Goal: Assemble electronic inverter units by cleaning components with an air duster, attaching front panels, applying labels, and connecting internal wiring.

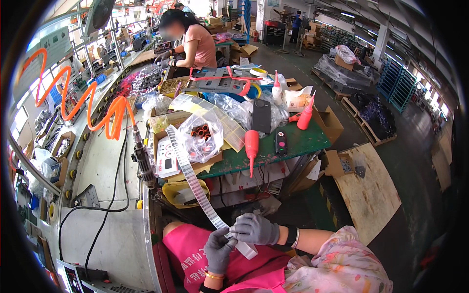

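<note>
Both my hands wear grey gloves and meet over my pink apron [195, 251]. A long white strip of printed labels [195, 188] runs from the box on the green bench down to my fingers. My left hand [218, 251] is closed on the strip, its fingertips pinching it. Beside it my right hand [255, 229] is closed too, its fingers bent over the same strip. The strip's loose end [246, 249] hangs just below my right hand. Where exactly the fingertips press is partly hidden.
A green bench [303, 141] carries red squeeze bottles [251, 146], a black phone-like device [261, 116] and a clear bag of orange-black rings [201, 132]. On the left, an electric screwdriver [143, 158] hangs from an orange coiled hose [115, 117] beside the conveyor. A co-worker [193, 41] works farther back.
</note>
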A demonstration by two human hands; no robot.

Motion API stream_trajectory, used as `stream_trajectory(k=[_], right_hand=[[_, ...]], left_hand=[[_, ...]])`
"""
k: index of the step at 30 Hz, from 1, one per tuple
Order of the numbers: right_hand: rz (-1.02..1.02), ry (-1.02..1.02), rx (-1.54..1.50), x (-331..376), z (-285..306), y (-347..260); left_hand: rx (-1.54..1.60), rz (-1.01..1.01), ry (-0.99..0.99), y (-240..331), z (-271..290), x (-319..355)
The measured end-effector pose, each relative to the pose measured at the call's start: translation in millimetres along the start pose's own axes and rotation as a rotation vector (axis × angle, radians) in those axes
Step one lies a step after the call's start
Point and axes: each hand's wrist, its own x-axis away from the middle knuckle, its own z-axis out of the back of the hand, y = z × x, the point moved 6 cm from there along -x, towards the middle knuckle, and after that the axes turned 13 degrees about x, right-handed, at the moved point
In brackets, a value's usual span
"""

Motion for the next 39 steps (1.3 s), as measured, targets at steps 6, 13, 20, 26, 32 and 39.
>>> stream_trajectory(k=[6,13,20,26,32,39], right_hand=[[-0.118,0.058,-0.163,2.0,-2.8,6.7],[-0.525,0.108,-0.641,1.5,-11.4,30.4],[-0.697,0.087,-0.740,8.1,-16.9,38.9],[-0.719,-0.016,-0.876,6.1,-23.0,35.5],[-0.722,-0.175,-0.817,1.7,-24.8,30.3],[-0.397,-0.067,-0.344,-10.8,-9.8,24.7]], left_hand=[[0.048,-0.010,-0.038,1.4,-2.1,0.3],[0.036,0.010,-0.045,2.2,-6.1,-2.8],[0.032,0.012,-0.069,-1.9,-0.3,0.1],[0.069,-0.022,-0.090,2.5,-6.2,-4.2],[0.015,0.011,-0.109,4.7,-7.8,-3.2],[0.094,0.009,-0.113,-3.2,-7.4,-5.4]])
